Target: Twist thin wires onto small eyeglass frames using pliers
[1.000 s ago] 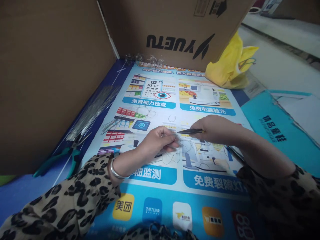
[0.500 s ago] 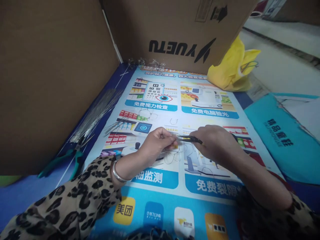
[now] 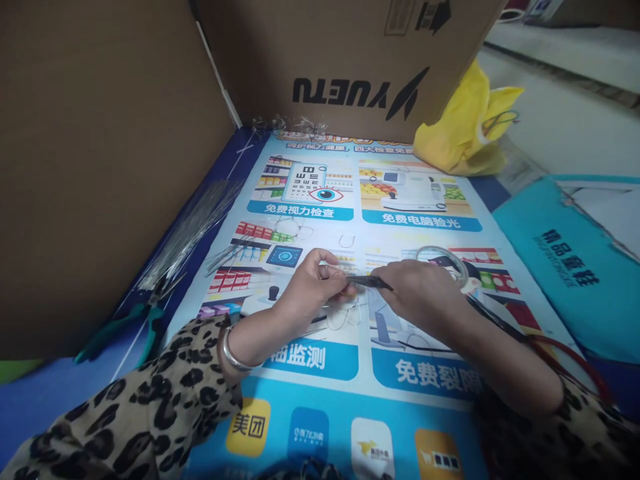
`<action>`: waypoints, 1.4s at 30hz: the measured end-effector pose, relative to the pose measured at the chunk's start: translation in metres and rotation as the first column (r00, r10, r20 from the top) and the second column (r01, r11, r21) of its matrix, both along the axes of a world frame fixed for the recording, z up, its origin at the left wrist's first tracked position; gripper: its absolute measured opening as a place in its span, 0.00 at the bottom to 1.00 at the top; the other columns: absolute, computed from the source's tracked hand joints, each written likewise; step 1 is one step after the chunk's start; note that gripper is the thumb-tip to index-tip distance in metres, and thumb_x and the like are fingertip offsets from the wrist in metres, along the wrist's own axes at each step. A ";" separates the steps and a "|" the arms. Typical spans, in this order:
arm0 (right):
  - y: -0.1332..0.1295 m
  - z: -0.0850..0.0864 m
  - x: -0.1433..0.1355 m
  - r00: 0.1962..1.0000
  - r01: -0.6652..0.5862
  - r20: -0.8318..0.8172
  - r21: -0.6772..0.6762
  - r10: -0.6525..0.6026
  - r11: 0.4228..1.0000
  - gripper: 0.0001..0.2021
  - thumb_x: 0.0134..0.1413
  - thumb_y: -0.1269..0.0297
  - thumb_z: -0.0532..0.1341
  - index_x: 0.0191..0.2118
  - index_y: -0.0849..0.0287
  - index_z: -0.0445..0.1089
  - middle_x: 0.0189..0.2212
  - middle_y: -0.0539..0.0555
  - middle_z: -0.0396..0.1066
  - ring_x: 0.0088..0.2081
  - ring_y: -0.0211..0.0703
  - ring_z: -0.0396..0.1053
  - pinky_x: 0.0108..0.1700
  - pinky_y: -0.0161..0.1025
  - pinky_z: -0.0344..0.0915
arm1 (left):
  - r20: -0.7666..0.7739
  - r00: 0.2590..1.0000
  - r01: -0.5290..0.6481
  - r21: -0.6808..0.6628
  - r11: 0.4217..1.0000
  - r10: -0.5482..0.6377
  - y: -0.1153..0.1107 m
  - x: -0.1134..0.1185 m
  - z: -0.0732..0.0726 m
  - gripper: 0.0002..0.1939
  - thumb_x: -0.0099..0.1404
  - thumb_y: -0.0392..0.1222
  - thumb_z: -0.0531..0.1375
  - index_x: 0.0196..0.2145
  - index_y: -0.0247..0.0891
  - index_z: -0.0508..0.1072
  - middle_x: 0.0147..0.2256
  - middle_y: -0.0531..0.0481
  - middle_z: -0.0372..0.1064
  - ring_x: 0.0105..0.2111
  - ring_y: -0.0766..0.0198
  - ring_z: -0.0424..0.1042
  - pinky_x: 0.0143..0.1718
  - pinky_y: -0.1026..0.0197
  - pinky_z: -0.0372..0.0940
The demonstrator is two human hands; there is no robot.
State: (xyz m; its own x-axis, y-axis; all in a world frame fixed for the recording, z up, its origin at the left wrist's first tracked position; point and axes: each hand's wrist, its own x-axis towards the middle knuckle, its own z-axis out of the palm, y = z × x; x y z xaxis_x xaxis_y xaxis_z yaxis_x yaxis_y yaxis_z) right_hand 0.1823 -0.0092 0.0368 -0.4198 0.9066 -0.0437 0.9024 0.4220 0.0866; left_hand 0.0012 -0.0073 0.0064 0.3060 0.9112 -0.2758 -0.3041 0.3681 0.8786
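Observation:
Between the thumb and fingertips of my left hand is a thin metal wire, mostly hidden by the fingers. My right hand is closed around dark needle-nose pliers, whose tips point left and meet the left fingertips. Whether the jaws grip the wire cannot be made out. Below the fingertips, thin wire loops rest on the printed poster. A bent U-shaped wire lies just beyond the hands.
Straight wires lie bundled at left, near green-handled pliers. Tangled wire pieces sit against a cardboard box. Another cardboard panel stands left. At right are a yellow bag and a turquoise bag.
My right hand has shifted slightly left and turned at the wrist, so the pliers have rolled and show a narrower side. My left hand keeps its pinch in nearly the same spot.

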 end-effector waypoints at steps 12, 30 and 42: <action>-0.001 -0.007 -0.004 0.999 0.030 -0.029 0.011 -0.030 0.999 0.11 0.55 0.65 0.52 0.35 0.55 0.72 0.31 0.53 0.74 0.34 0.45 0.69 0.29 0.38 0.48 | -0.159 0.975 0.147 -0.068 0.987 -0.156 0.006 -0.006 0.004 0.01 0.59 0.34 0.55 0.30 0.35 0.63 0.23 0.50 0.71 0.21 0.68 0.71 0.18 0.70 0.60; 0.001 -0.009 0.004 0.988 -0.114 0.118 0.154 0.096 0.981 0.09 0.54 0.68 0.54 0.36 0.59 0.71 0.29 0.56 0.70 0.32 0.46 0.63 0.32 0.41 0.46 | -0.296 0.954 0.062 0.041 0.997 -0.047 0.005 -0.005 0.002 0.09 0.59 0.34 0.57 0.34 0.39 0.57 0.18 0.59 0.65 0.17 0.71 0.64 0.18 0.69 0.61; 0.001 -0.012 0.004 0.972 -0.216 0.141 0.239 0.186 0.947 0.08 0.54 0.70 0.53 0.32 0.59 0.69 0.26 0.56 0.67 0.30 0.46 0.59 0.31 0.42 0.41 | -0.372 0.925 0.107 0.078 0.991 -0.070 0.005 -0.003 0.004 0.09 0.60 0.35 0.56 0.32 0.40 0.55 0.17 0.60 0.64 0.15 0.71 0.63 0.18 0.69 0.59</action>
